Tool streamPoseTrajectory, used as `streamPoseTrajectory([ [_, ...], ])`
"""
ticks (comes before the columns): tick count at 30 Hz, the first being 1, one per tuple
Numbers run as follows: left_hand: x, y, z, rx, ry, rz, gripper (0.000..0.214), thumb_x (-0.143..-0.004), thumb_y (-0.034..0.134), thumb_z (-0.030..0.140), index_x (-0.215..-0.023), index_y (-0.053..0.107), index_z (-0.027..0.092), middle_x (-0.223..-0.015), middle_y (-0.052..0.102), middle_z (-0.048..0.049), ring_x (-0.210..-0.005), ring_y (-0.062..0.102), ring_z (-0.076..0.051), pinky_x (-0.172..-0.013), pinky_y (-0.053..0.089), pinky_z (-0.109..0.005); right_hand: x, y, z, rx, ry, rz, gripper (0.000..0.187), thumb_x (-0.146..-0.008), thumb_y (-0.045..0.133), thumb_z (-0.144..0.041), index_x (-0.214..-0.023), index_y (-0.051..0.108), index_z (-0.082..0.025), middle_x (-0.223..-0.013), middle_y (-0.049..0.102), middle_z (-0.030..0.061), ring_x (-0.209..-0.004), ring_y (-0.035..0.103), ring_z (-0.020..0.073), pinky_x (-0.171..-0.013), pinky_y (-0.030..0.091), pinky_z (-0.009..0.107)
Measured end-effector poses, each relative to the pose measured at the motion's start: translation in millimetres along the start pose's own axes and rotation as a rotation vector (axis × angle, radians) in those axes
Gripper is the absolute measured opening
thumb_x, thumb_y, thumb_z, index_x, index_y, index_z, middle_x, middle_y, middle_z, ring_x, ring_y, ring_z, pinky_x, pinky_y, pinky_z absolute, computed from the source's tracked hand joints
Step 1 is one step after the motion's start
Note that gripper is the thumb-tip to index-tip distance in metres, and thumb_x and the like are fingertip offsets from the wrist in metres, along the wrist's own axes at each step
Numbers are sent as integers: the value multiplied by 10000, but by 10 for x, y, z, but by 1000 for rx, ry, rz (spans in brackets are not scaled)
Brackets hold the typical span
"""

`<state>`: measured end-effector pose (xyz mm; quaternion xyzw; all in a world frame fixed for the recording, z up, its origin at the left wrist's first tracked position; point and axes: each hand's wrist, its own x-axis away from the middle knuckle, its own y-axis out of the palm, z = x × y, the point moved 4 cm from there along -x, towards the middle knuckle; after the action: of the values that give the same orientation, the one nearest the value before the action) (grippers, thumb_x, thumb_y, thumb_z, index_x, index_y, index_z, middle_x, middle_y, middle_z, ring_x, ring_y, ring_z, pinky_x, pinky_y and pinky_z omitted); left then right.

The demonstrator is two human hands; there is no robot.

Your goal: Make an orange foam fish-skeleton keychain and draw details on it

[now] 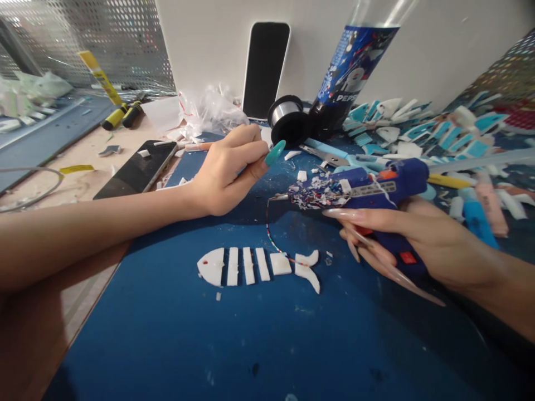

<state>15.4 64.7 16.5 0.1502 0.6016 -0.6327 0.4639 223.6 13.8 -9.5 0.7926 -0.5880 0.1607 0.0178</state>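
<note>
My right hand [401,245] grips a blue glue gun [371,189], its nozzle pointing left over the blue mat [251,334]. My left hand [232,170] is closed in a pinch above the mat, apparently on the end of a thin beaded string [271,236]. That string curves down to a white fish skeleton [259,267] made of separate flat pieces laid in a row. The glue gun tip sits near the string's upper end.
A black phone [265,69] leans on the back wall beside a wire spool [287,120] and a Pepsi bottle [351,72]. Another phone [136,170] lies at left. Teal and white cut shapes [422,131] are heaped at right, plastic scraps at back.
</note>
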Motion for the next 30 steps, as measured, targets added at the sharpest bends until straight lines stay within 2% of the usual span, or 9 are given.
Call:
streamPoseTrajectory([
  [8, -10, -16, 30, 20, 27, -2, 321, -937, 380, 273, -622, 390, 211, -646, 407, -22, -610, 434, -160, -594, 424, -345, 28, 22, -26, -35, -20, -25, 401, -754, 648, -343, -398, 526, -205, -266, 438, -12, -265, 485, 105, -424, 509, 203],
  [13, -17, -26, 20, 3, 22, -21, 309, -951, 369, 268, -661, 451, 200, -673, 443, -31, -628, 453, -158, -594, 445, -337, 23, 0, -4, -58, 2, -52, 339, -775, 631, -339, -478, 584, -184, -288, 444, -21, -261, 474, 89, -490, 542, 215],
  [20, -7, -7, 0, -8, 17, -37, 302, -961, 366, 285, -689, 466, 198, -703, 445, -31, -674, 474, -156, -624, 472, -338, -10, -10, -29, -83, 46, -78, 305, -727, 629, -379, -507, 606, -170, -270, 389, -32, -221, 413, 71, -367, 461, 190],
  [26, -5, -6, 1, 16, 40, -40, 281, -961, 369, 280, -703, 444, 196, -717, 420, -33, -677, 456, -153, -654, 493, -361, -7, -3, -49, -98, 49, -61, 282, -711, 641, -380, -523, 615, -171, -284, 399, -31, -224, 416, 70, -363, 455, 194],
  [30, 0, 2, -21, 21, -8, -55, 271, -958, 360, 300, -710, 420, 210, -737, 417, -35, -696, 468, -161, -701, 519, -380, -7, 4, -31, -105, 55, -59, 294, -718, 642, -368, -511, 595, -164, -290, 399, -26, -223, 417, 70, -332, 416, 182],
])
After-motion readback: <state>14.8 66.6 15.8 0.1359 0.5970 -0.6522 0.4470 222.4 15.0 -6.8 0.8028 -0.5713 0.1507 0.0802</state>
